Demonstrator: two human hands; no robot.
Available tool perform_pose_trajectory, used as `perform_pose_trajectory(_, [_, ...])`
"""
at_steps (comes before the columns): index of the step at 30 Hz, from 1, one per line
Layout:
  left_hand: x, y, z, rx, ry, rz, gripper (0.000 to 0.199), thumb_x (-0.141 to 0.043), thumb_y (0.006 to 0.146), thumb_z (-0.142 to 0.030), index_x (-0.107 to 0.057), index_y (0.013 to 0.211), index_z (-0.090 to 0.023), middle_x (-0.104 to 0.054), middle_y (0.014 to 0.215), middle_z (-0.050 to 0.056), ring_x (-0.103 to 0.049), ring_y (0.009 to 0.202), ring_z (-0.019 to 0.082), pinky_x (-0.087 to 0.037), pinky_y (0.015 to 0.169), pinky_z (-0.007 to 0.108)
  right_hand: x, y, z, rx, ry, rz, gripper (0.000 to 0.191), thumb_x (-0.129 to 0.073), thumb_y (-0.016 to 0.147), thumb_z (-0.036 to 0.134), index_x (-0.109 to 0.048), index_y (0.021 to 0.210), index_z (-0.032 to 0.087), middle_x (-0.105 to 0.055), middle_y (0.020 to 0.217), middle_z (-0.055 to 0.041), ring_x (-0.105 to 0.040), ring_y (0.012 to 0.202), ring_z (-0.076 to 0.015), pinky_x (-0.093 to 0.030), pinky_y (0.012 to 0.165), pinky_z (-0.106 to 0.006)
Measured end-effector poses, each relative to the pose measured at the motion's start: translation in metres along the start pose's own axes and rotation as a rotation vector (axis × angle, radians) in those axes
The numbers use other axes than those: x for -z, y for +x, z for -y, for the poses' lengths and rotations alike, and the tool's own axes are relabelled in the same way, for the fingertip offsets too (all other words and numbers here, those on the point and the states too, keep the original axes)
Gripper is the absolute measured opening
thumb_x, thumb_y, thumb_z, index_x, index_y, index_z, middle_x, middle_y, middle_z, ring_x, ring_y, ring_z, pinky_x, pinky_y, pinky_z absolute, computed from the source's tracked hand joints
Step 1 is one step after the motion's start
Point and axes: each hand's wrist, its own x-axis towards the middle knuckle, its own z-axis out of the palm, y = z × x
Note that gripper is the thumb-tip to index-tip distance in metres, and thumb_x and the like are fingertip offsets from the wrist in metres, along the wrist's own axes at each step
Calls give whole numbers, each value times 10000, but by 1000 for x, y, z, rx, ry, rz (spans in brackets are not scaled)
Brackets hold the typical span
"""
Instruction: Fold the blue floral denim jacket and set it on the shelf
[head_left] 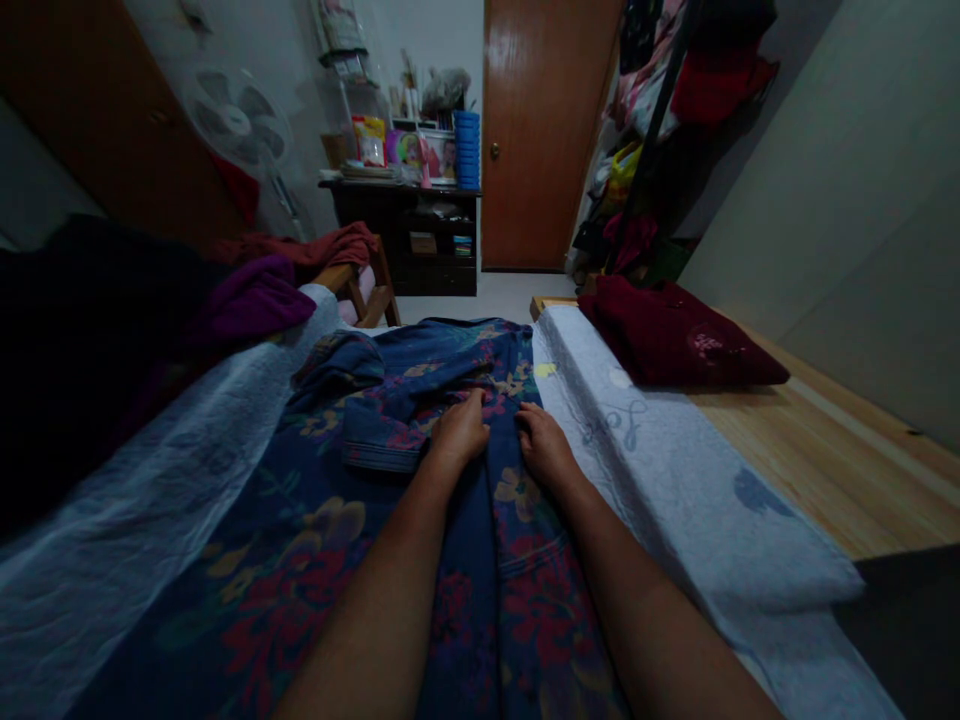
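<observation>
A dark blue floral denim jacket (330, 510) lies spread out lengthwise in front of me, with red and yellow flowers. One sleeve (382, 435) is folded across its left half, its stitched cuff end facing me. My left hand (461, 432) is closed on the cloth near the middle of the upper part, thumb and forefinger drawn together. Just to its right, at the jacket's right edge, my right hand (546, 445) has its fingers curled onto the fabric. A seam or front edge runs down between my forearms. The cloth under both palms is hidden.
Beneath the jacket is a pale grey sheet (637, 450) over a wooden surface (840, 450). A folded maroon garment (675, 335) lies at right. Purple cloth (255, 305) and dark cloth (90, 350) heap at left. Behind stand a fan (238, 120), a dark cabinet (435, 270) and a door (547, 130).
</observation>
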Motion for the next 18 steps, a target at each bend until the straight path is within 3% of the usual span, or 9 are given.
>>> perform_pose_trajectory(5, [2,-3,-3,-14,86,3,448,-527,848,-196,-458,1287,-252,-693,1117,110,-658,1042,265,-486,857,359,1,0,1,0,-5,7,472,-481,730,3,-644,1161,108,-568,1356,-141,-475,1307,-226,-323,1145,-389])
perform_pose_trajectory(8, [0,-6,-6,-39,129,-39,435,-510,849,-166,-475,1276,-235,-677,1122,116,-649,1036,270,-495,858,375,3,0,3,1,4,12,409,-501,779,60,-643,1161,101,-573,1348,-146,-486,1294,-231,-325,1141,-388])
perform_pose_trajectory(12, [-6,-5,-12,-195,133,-151,312,-478,867,-137,-575,1152,-223,-622,1165,110,-570,1135,248,-460,947,357,5,1,5,-19,3,30,357,-530,832,137,-637,1172,111,-565,1353,-154,-484,1293,-237,-330,1133,-402])
perform_pose_trajectory(15, [-13,0,-14,-335,63,-87,222,-495,852,-133,-641,998,-217,-634,1082,89,-585,1075,224,-453,952,320,6,1,6,-37,-2,52,376,-523,819,106,-635,1177,117,-553,1369,-150,-466,1308,-231,-323,1135,-400])
perform_pose_trajectory(18, [-19,4,-12,-392,5,6,166,-537,829,-156,-652,939,-203,-644,1019,82,-606,1003,222,-467,916,314,6,1,7,-45,-3,62,409,-491,797,68,-640,1172,135,-551,1373,-126,-463,1306,-217,-323,1131,-389])
